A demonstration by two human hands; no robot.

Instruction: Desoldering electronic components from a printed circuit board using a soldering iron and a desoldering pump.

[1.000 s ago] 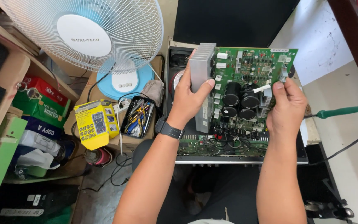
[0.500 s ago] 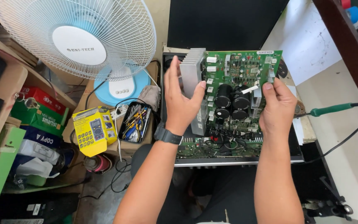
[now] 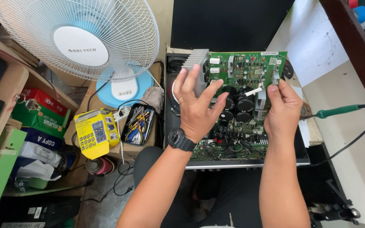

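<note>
Above the open metal chassis (image 3: 237, 162) we find a green circuit board (image 3: 250, 71), held tilted up toward the camera, its lower edge down among the wiring of the case. It carries a ribbed aluminium heat sink (image 3: 196, 63) along its left edge and a cluster of black cylindrical capacitors (image 3: 238, 105) near the middle, with a short white strip lying beside them.

We record the left hand (image 3: 197, 107) spread over the board's left portion: fingers apart, tips resting on the heat sink and the neighbouring components, thumb reaching toward the capacitors. It does not appear clamped on anything. A dark watch sits on that wrist.

The right hand (image 3: 283, 107) grips the board's right edge, thumb on the face and fingers curled behind, closed on it.

Right of the chassis we note a soldering iron (image 3: 339, 111) with a green handle, lying on the pale bench (image 3: 351, 143), its black cord looping away. A sheet of white paper (image 3: 313, 40) lies further back.

Left of the chassis sit a black tray of pliers and cutters (image 3: 137, 123), a yellow packaged multimeter (image 3: 96, 131) and a white-and-blue desk fan (image 3: 89, 46). Boxes are stacked on the wooden shelving (image 3: 5, 84) at far left.
</note>
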